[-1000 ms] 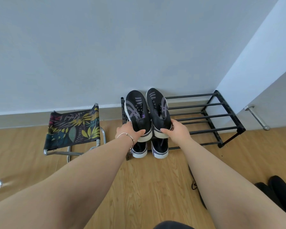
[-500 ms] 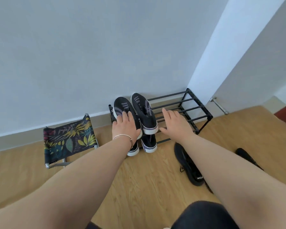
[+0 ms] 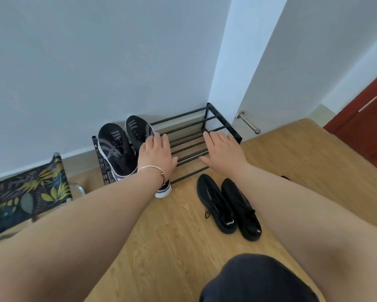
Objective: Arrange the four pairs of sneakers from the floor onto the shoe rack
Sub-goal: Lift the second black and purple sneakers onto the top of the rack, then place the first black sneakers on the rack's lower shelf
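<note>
Below and in front of both hands lies the shoe rack (image 3: 196,136), its black bars bare on the side under the right hand (image 3: 223,152). We see the left hand (image 3: 156,156) flat, fingers spread wide, holding nothing; the right hand is likewise spread and empty, hovering above the bars. Just left of the left hand, the grey-striped sneakers (image 3: 117,147) sit on the top tier, toes toward the wall. Under that wrist, a white-soled sneaker (image 3: 164,190) shows on the lower tier; whether its partner lies beside it we cannot tell, since the arm covers it. Below the right hand, on the floor (image 3: 161,232), the black sneakers (image 3: 226,205) lie side by side, just in front of the rack.

We judge the step in hand to be fetching this black pair. To do it well, we lower both hands to the heels, take one shoe per hand with thumb inside the collar, and lift them together so they remain parallel. We set them on the bare bars right of the striped pair, toes to the wall, soles spanning at least two bars to prevent tipping. The loose lace end beside the left shoe should be kept clear of the bars.
</note>
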